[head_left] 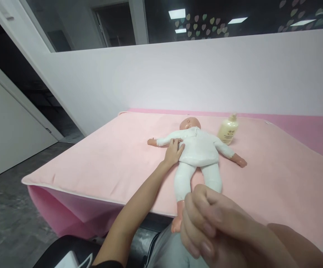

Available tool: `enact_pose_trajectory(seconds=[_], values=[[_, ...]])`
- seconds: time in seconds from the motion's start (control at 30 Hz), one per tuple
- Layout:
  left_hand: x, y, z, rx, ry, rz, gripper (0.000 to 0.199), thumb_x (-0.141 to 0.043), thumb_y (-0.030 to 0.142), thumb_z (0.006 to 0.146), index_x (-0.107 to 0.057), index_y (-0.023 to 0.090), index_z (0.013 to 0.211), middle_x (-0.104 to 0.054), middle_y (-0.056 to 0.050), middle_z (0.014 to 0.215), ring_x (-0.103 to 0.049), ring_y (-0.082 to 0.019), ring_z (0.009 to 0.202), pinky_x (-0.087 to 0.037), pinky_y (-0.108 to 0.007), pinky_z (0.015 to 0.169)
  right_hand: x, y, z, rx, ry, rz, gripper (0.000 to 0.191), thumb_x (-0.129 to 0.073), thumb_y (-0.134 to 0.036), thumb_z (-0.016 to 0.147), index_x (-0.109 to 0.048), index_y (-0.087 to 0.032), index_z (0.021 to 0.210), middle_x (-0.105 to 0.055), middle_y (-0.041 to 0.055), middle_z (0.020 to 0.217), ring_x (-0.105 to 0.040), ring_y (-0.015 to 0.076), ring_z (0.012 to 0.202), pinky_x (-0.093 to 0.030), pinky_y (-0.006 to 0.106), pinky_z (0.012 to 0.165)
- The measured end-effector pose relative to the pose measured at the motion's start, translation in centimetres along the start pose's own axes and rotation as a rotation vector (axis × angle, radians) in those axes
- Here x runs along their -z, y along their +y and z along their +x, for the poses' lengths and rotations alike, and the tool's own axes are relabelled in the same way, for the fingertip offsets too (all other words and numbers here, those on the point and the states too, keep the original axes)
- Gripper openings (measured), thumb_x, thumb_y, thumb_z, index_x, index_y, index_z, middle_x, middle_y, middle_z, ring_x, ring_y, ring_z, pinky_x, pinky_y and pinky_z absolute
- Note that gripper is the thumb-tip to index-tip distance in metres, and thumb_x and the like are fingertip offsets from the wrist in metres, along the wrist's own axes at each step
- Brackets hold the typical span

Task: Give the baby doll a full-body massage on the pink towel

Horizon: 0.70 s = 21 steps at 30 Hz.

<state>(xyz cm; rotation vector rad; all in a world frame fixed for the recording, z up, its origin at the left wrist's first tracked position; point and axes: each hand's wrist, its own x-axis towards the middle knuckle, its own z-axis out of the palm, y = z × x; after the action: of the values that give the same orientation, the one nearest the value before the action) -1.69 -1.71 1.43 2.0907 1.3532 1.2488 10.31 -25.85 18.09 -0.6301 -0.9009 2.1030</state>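
Note:
A baby doll [200, 149] in a white top and trousers lies on its back, arms spread. Its head [190, 123] points toward the wall, and one bare foot [176, 224] reaches the near edge. My left hand [173, 152] rests against the doll's side below its arm, thumb apart from the fingers and touching the white top. Close to the camera, my right hand [206, 223] is raised with its fingers curled in, and nothing shows in it. It hides the doll's other foot. A pale yellow pump bottle [228, 130] stands beside the doll's arm on the right.
A light pink blanket [108, 156] covers the table, over a darker pink cloth [63, 212]. A white wall with a window [219, 74] rises behind. At lower left are a black seat [63, 249] and a white device with a cable [69, 260].

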Motion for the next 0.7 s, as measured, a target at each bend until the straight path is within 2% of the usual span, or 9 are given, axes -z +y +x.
enact_pose_trajectory(seconds=[0.17, 0.57, 0.63, 0.7], values=[[0.1, 0.1, -0.1, -0.001, -0.006, 0.006, 0.026, -0.044, 0.036, 0.093, -0.051, 0.020, 0.113, -0.050, -0.008, 0.111, -0.055, -0.020, 0.102, -0.044, -0.038, 0.095, 0.3, 1.5, 1.7, -0.022, 0.037, 0.054, 0.041, -0.069, -0.051, 0.074, -0.044, -0.020, 0.065, -0.035, -0.0032, 0.057, -0.036, 0.0106, 0.056, -0.040, 0.029, 0.066], [0.2, 0.5, -0.2, 0.010, -0.008, -0.005, 0.024, -0.044, 0.034, 0.093, -0.050, 0.021, 0.111, -0.050, -0.007, 0.110, -0.054, -0.021, 0.105, -0.043, -0.038, 0.096, 0.9, 2.4, 2.1, -0.021, 0.041, 0.059, 0.038, -0.067, -0.051, 0.076, -0.048, -0.019, 0.067, -0.040, -0.0025, 0.059, -0.040, 0.0099, 0.055, -0.041, 0.027, 0.064], [0.2, 0.4, -0.2, 0.008, -0.009, 0.001, 0.025, -0.044, 0.034, 0.093, -0.050, 0.020, 0.112, -0.050, -0.007, 0.110, -0.054, -0.021, 0.105, -0.043, -0.038, 0.096, 1.1, 2.3, 1.8, -0.024, -0.005, 0.061, 0.038, -0.070, -0.051, 0.074, -0.048, -0.021, 0.067, -0.042, -0.0024, 0.060, -0.041, 0.0098, 0.054, -0.039, 0.027, 0.061], [0.1, 0.3, -0.1, 0.007, -0.009, 0.003, 0.026, -0.044, 0.035, 0.093, -0.051, 0.020, 0.113, -0.049, -0.008, 0.110, -0.054, -0.021, 0.104, -0.044, -0.038, 0.096, 1.1, 2.0, 1.1, -0.059, -0.116, 0.047, 0.038, -0.075, -0.048, 0.068, -0.048, -0.022, 0.067, -0.044, -0.0026, 0.061, -0.044, 0.0099, 0.055, -0.037, 0.027, 0.059]])
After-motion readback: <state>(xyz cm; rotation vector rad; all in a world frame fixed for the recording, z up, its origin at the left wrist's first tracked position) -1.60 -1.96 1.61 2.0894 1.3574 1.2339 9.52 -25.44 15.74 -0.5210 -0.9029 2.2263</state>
